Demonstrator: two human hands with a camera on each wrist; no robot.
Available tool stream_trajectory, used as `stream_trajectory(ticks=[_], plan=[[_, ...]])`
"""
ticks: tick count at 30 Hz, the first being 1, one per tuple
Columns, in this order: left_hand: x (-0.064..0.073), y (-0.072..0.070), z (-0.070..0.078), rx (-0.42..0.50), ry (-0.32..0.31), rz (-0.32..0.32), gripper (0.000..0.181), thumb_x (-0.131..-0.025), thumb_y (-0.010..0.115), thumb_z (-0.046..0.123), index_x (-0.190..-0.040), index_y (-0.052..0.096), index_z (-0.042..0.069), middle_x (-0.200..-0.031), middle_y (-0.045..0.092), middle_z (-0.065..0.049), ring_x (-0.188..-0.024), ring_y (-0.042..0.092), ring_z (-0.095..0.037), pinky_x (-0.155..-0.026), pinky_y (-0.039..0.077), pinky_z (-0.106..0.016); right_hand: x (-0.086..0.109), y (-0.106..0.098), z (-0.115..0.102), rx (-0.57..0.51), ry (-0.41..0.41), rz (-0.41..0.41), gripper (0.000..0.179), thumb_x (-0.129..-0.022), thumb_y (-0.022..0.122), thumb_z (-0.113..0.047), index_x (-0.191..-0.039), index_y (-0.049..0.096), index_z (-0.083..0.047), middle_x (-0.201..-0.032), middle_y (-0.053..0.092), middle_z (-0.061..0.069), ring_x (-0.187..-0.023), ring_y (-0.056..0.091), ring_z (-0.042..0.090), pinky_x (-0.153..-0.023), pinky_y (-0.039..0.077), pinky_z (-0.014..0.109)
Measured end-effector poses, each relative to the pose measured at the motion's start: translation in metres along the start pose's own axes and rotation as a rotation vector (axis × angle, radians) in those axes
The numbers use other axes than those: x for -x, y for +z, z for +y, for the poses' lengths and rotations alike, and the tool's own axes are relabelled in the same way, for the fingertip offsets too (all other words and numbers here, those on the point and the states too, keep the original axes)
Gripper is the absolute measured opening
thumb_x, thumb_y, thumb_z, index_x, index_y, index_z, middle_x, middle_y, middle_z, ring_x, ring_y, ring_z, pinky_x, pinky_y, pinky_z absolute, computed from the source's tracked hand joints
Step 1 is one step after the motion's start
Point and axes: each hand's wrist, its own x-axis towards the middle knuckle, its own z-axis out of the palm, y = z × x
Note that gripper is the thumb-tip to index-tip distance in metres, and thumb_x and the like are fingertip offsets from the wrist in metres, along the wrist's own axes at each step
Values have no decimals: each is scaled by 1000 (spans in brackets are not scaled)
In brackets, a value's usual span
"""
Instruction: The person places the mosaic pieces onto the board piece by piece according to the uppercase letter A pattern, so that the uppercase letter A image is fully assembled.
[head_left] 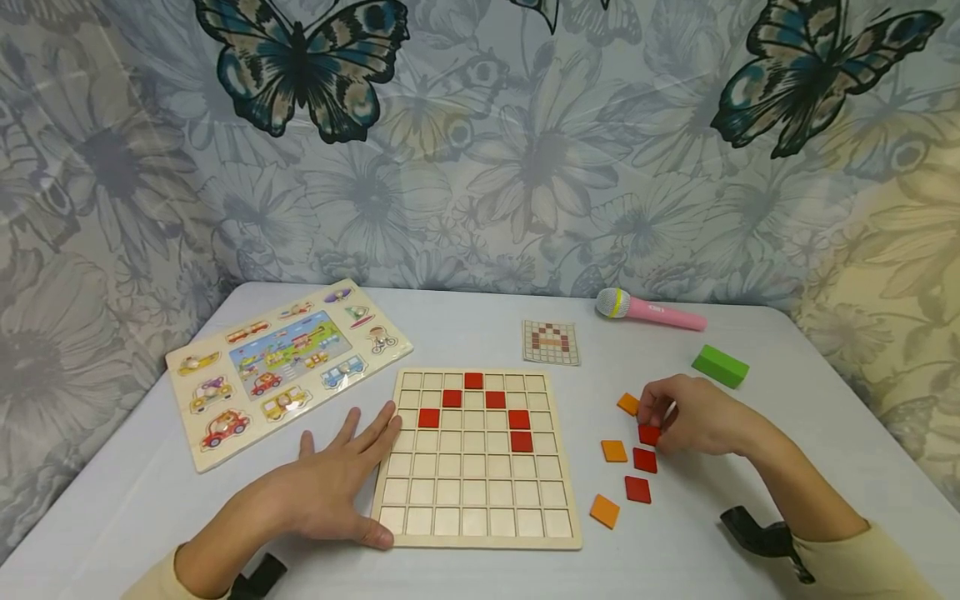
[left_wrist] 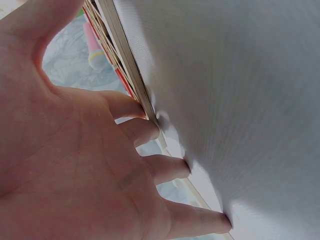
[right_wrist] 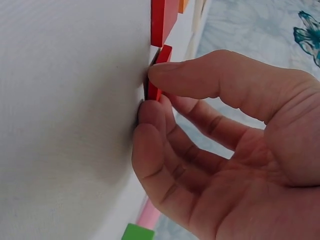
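My left hand lies spread along the left edge of the wooden grid board, thumb at its near corner. In the left wrist view the fingers are straight, with tips down at the board's edge and the white cloth. Several red square tiles sit in the board's upper cells, in a peaked pattern. Over on the right, my right hand pinches a red tile between thumb and fingertips, tilted close to the cloth. Two other red tiles lie just nearer, with orange tiles beside them.
A small pattern card lies behind the board. Farther right are a pink toy microphone and a green block. A vehicle picture puzzle is at the back left. Patterned fabric hangs behind the table.
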Motion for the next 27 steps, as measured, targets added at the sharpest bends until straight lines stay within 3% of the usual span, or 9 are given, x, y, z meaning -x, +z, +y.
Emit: stream_trajectory(ticks=[16,27], plan=[[-1,-2,2,-1,8,0,136,-68,83,73,-169,14,13,-178,-1,-1,-160,2,-50,-98,6,-95,3,-2,4,-110,-26,19,27,-74,77,4,-98,72,-7,-90,65,4,-81,59,20,-66,54,27],[0,-2,2,1,3,-2,136,-68,84,72,-169,13,13,-178,-2,-2,-159,2,-51,-98,6,-95,-2,1,-8,-143,-38,74,28,-77,79,1,-104,74,-5,-93,68,4,-84,59,20,-68,53,26]])
